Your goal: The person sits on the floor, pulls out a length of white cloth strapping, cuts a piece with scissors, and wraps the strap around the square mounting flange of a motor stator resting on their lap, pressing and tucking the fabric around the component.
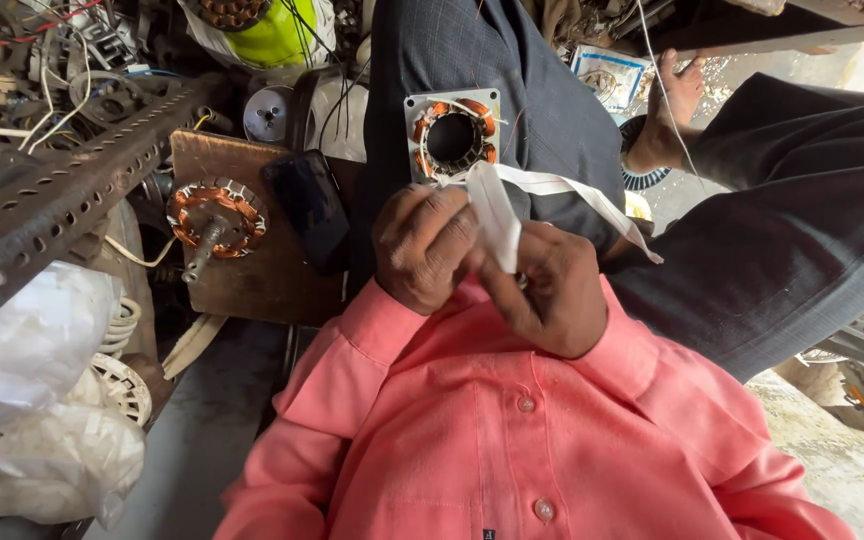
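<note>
tape (497,215), a white strip, sits pinched between the closed fingers of the left hand (424,245) and the right hand (550,290) above the pink shirt (512,430), its tail trailing right below the square copper-wound stator (452,137) resting on the knee.

This is a small repair workshop for electric motors; a stator (452,137) with copper windings rests on the person's knee; a second wound stator (217,215) stands on a wooden board (262,270); a slotted steel rack (72,190) holds tangled wires (47,70) and old parts; plastic bags (32,400) lie below it.
</note>
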